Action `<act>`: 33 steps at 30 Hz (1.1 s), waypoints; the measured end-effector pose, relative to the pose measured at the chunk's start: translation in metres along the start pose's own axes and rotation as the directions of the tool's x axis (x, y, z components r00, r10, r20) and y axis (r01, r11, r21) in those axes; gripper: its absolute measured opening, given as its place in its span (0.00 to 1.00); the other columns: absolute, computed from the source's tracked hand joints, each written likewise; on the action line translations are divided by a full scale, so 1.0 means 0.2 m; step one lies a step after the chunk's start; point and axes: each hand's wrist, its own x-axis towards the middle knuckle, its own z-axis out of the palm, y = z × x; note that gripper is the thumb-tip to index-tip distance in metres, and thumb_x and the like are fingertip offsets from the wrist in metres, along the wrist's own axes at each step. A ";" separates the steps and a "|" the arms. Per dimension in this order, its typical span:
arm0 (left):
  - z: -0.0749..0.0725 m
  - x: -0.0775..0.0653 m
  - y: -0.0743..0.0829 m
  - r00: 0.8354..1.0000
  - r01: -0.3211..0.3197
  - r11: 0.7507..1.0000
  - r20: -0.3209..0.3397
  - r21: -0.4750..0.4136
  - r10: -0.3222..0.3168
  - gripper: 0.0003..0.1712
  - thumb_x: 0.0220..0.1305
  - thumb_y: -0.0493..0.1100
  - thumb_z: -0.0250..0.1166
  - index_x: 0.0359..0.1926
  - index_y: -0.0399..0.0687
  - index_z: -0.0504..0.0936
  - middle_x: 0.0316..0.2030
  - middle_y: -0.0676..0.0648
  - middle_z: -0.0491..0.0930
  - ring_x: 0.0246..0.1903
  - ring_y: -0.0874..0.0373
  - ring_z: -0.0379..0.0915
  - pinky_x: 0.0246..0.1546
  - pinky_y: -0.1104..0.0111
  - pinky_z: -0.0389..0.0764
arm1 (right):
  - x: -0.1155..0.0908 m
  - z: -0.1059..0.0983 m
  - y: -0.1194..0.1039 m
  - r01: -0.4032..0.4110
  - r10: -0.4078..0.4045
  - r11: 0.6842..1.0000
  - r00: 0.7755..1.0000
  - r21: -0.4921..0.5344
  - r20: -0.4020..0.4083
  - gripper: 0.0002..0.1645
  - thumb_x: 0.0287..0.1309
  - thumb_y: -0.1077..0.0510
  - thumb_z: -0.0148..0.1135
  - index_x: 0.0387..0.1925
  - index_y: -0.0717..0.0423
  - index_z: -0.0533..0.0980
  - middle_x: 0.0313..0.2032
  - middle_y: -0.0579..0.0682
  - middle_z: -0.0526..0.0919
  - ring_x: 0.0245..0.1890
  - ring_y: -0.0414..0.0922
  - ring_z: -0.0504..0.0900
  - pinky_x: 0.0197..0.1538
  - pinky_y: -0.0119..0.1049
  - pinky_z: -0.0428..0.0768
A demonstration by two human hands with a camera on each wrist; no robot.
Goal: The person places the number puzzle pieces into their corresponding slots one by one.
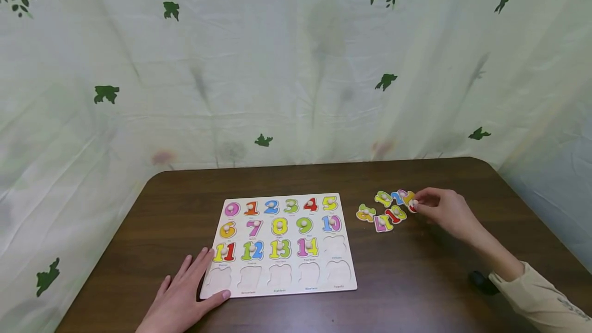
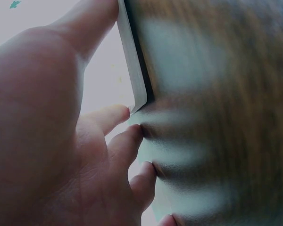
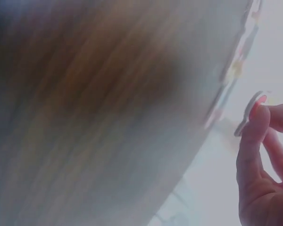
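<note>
A white number puzzle board (image 1: 319, 280) lies on the table. Knobbed pieces 0 through 14 fill its upper slots; bare recesses show after the 14 and along the bottom row. My left hand (image 1: 182, 292) rests at the board's lower left, fingers extended and thumb over the front edge. To the right of the board, my right hand (image 1: 450, 215) pinches a number piece (image 3: 249, 113) between thumb and finger. Some red shows on it, but its number is hidden. In the right wrist view the piece is tilted, nearly edge-on.
Several loose number pieces (image 1: 383, 223) lie close together between the board and my right hand, some overlapping. A dark object (image 1: 483, 282) is by the right sleeve (image 1: 536, 292). Behind the brown table (image 1: 393, 292) hangs a pale leaf-patterned curtain (image 1: 296, 66).
</note>
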 end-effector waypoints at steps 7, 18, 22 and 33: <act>0.00 -0.01 0.00 1.000 -0.001 1.000 -0.003 -0.008 0.001 0.66 0.46 0.81 0.62 0.76 0.48 0.55 0.74 0.36 0.53 0.71 0.30 0.42 0.57 0.26 0.43 | -0.03 0.09 -0.14 0.099 -0.100 0.992 0.995 0.075 0.011 0.11 0.58 0.59 0.71 0.42 0.56 0.82 0.29 0.48 0.83 0.24 0.43 0.79 0.25 0.35 0.80; -0.01 0.00 0.01 1.000 0.004 1.000 -0.001 0.007 -0.004 0.66 0.45 0.81 0.62 0.76 0.47 0.56 0.73 0.35 0.54 0.70 0.29 0.43 0.57 0.24 0.43 | -0.09 0.28 -0.36 0.311 -0.328 0.939 0.938 0.150 0.108 0.11 0.53 0.66 0.70 0.35 0.48 0.85 0.27 0.39 0.81 0.24 0.36 0.78 0.26 0.32 0.80; 0.00 0.00 0.00 1.000 0.007 1.000 -0.002 0.003 -0.007 0.66 0.45 0.81 0.62 0.76 0.47 0.56 0.73 0.35 0.54 0.70 0.28 0.43 0.57 0.24 0.43 | -0.12 0.34 -0.42 0.308 -0.357 0.922 0.911 0.234 0.205 0.09 0.54 0.67 0.69 0.37 0.52 0.85 0.25 0.39 0.81 0.20 0.36 0.77 0.24 0.32 0.80; 0.00 -0.01 0.00 1.000 0.003 1.000 -0.002 -0.001 -0.003 0.66 0.46 0.81 0.62 0.76 0.47 0.56 0.73 0.36 0.54 0.70 0.29 0.43 0.57 0.25 0.43 | -0.08 0.43 -0.53 0.340 -0.394 0.917 0.857 0.211 0.333 0.09 0.55 0.64 0.71 0.37 0.49 0.86 0.30 0.38 0.79 0.17 0.36 0.75 0.24 0.31 0.78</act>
